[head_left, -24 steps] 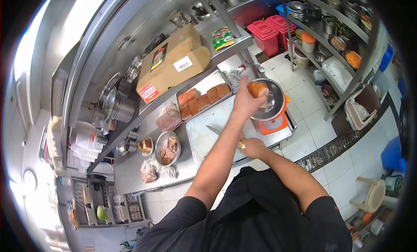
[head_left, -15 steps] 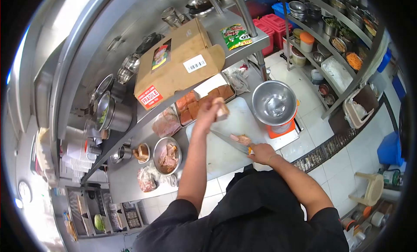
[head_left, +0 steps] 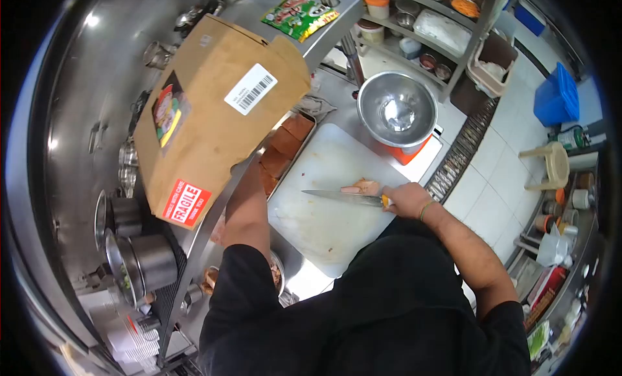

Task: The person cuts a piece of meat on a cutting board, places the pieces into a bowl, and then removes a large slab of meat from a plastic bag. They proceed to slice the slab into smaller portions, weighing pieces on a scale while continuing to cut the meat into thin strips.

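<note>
My right hand [head_left: 407,200] is closed around the yellow handle of a long kitchen knife [head_left: 337,194]. The blade lies low over the white cutting board [head_left: 311,236], pointing left. Just beyond the blade, against its far side, rests a small pale pink piece of meat [head_left: 364,186]. My left forearm [head_left: 249,204] reaches forward beneath the overhead shelf, beside a metal tray of brown-topped blocks [head_left: 285,141]. The left hand itself is hidden behind the shelf and the box, so what it holds or touches does not show.
A steel bowl [head_left: 372,110] sits on an orange scale [head_left: 409,150] right of the board. A cardboard box [head_left: 220,110] and a green packet [head_left: 299,16] lie on the overhead shelf. Pots [head_left: 152,259] stand at left; a bowl of meat [head_left: 278,272] is partly hidden by my sleeve.
My left hand, which held a brown-topped block above the board, has moved out of sight under the shelf. The view has shifted closer to the box; my right hand keeps the knife.
</note>
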`<state>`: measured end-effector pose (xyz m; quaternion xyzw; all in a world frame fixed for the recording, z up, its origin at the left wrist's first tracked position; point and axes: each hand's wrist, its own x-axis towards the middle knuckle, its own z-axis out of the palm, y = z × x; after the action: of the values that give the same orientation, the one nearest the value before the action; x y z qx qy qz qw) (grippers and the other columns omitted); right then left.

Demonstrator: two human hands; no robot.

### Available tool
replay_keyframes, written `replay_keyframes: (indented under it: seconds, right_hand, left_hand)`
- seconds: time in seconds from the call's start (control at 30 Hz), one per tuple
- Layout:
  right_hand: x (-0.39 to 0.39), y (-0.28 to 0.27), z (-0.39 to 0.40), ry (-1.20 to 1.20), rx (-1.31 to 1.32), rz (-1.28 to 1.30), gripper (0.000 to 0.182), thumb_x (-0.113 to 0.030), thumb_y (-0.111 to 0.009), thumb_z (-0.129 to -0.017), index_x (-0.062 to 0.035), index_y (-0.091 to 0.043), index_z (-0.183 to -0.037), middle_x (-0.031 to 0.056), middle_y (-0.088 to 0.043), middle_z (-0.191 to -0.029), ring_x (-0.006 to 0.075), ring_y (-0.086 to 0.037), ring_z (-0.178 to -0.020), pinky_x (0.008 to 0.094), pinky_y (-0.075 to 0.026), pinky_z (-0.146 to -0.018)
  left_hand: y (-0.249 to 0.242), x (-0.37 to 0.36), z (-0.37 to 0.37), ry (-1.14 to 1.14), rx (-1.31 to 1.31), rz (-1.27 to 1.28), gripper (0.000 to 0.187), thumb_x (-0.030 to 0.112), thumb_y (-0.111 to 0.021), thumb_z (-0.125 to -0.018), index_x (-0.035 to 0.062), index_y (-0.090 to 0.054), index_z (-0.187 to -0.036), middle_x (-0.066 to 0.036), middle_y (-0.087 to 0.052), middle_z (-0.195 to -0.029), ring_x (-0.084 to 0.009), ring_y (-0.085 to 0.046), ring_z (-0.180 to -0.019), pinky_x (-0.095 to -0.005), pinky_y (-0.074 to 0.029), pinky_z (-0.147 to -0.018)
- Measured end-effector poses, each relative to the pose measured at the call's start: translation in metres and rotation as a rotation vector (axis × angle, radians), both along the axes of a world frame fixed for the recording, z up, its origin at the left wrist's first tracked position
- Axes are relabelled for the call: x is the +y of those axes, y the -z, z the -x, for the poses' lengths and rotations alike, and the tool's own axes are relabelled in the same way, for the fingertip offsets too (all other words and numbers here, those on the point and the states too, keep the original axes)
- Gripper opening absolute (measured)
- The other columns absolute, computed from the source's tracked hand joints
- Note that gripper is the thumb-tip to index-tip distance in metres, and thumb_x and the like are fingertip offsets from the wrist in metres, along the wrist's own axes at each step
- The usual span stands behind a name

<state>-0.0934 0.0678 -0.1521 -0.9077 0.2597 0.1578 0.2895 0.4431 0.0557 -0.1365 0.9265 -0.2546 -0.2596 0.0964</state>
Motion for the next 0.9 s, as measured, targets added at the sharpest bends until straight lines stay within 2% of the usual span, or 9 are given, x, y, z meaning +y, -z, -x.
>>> replay_keyframes:
  seconds: [0.17, 0.2, 0.3, 0.33, 0.4, 0.5, 0.6, 0.73, 0.9]
  right_hand:
    - [0.007, 0.004, 0.003, 0.056, -0.028, 0.022, 0.042, -0.043, -0.072, -0.095, -0.0116, -0.060, -0.122, 0.0144, -0.076, -0.088, 0.0371, -0.074, -0.085, 0.0496, -0.057, -0.076]
    - [0.006, 0.003, 0.002, 0.056, -0.010, 0.021, 0.042, -0.042, -0.072, -0.096, -0.0116, -0.060, -0.121, 0.0145, -0.076, -0.088, 0.0370, -0.074, -0.085, 0.0496, -0.057, -0.076]
    - [0.009, -0.001, 0.001, 0.050, 0.025, 0.005, 0.040, -0.041, -0.072, -0.096, -0.0114, -0.060, -0.120, 0.0145, -0.076, -0.089, 0.0368, -0.074, -0.086, 0.0494, -0.057, -0.076]
    - [0.008, 0.000, 0.000, 0.046, 0.015, -0.001, 0.040, -0.041, -0.072, -0.096, -0.0113, -0.060, -0.120, 0.0144, -0.076, -0.089, 0.0367, -0.074, -0.087, 0.0494, -0.057, -0.076]
    - [0.005, 0.002, 0.001, 0.049, -0.015, 0.001, 0.039, -0.040, -0.071, -0.096, -0.0109, -0.060, -0.120, 0.0144, -0.076, -0.089, 0.0367, -0.074, -0.087, 0.0493, -0.057, -0.077]
    - [0.013, 0.000, 0.008, 0.056, -0.067, -0.002, 0.037, -0.038, -0.071, -0.096, -0.0103, -0.060, -0.119, 0.0148, -0.075, -0.088, 0.0370, -0.074, -0.087, 0.0491, -0.057, -0.077]
    - [0.018, -0.014, 0.014, 0.043, -0.116, -0.027, 0.037, -0.038, -0.071, -0.096, -0.0094, -0.061, -0.117, 0.0168, -0.074, -0.087, 0.0389, -0.074, -0.086, 0.0497, -0.057, -0.076]
    - [0.018, -0.024, 0.049, 0.205, -0.119, -0.038, 0.042, -0.043, -0.073, -0.096, -0.0076, -0.062, -0.115, 0.0193, -0.073, -0.086, 0.0421, -0.072, -0.085, 0.0521, -0.056, -0.077]
    - [0.021, -0.013, 0.123, 0.488, -0.104, -0.149, 0.050, -0.050, -0.077, -0.092, -0.0047, -0.065, -0.111, 0.0227, -0.072, -0.085, 0.0446, -0.071, -0.083, 0.0521, -0.054, -0.076]
  left_hand:
    - [0.049, 0.013, -0.001, 0.041, -0.171, -0.103, 0.057, 0.050, -0.069, -0.083, 0.0012, -0.071, -0.112, -0.014, -0.072, -0.104, -0.0244, -0.070, -0.085, -0.0422, -0.056, -0.073]
    - [0.041, 0.011, -0.011, 0.048, 0.110, -0.116, 0.065, 0.052, -0.071, -0.081, -0.0015, -0.069, -0.117, -0.017, -0.073, -0.107, -0.0276, -0.073, -0.090, -0.0428, -0.058, -0.076]
    - [0.045, 0.018, -0.003, -0.079, 0.152, 0.003, 0.068, 0.052, -0.070, -0.082, -0.0023, -0.066, -0.122, -0.020, -0.072, -0.106, -0.0288, -0.073, -0.090, -0.0423, -0.059, -0.074]
    - [0.059, 0.015, -0.024, -0.075, 0.161, -0.082, 0.084, 0.060, -0.070, -0.082, 0.0015, -0.057, -0.141, -0.024, -0.067, -0.129, -0.0339, -0.068, -0.116, -0.0513, -0.054, -0.099]
    - [-0.001, 0.023, 0.035, 0.023, -0.008, -0.074, 0.098, 0.070, -0.068, -0.081, 0.0052, -0.047, -0.152, -0.025, -0.055, -0.147, -0.0365, -0.054, -0.136, -0.0595, -0.037, -0.114]
    - [0.021, 0.021, 0.043, -0.051, -0.379, -0.146, 0.121, 0.087, -0.061, -0.079, 0.0113, -0.026, -0.166, -0.023, -0.031, -0.169, -0.0393, -0.024, -0.159, -0.0700, -0.002, -0.125]
    - [-0.004, 0.037, 0.073, 0.021, -0.386, 0.155, 0.095, 0.069, -0.063, -0.092, 0.0071, -0.039, -0.160, -0.025, -0.040, -0.163, -0.0413, -0.037, -0.151, -0.0607, -0.021, -0.123]
    - [0.028, 0.100, 0.138, 0.093, -0.592, 0.939, 0.062, 0.036, -0.067, -0.102, -0.0001, -0.052, -0.149, -0.027, -0.049, -0.155, -0.0418, -0.047, -0.143, -0.0494, -0.036, -0.119]
    - [0.047, 0.153, 0.327, 0.162, -0.291, 0.850, 0.057, 0.021, -0.075, -0.096, -0.0028, -0.052, -0.142, -0.025, -0.051, -0.148, -0.0412, -0.041, -0.146, -0.0525, -0.034, -0.120]
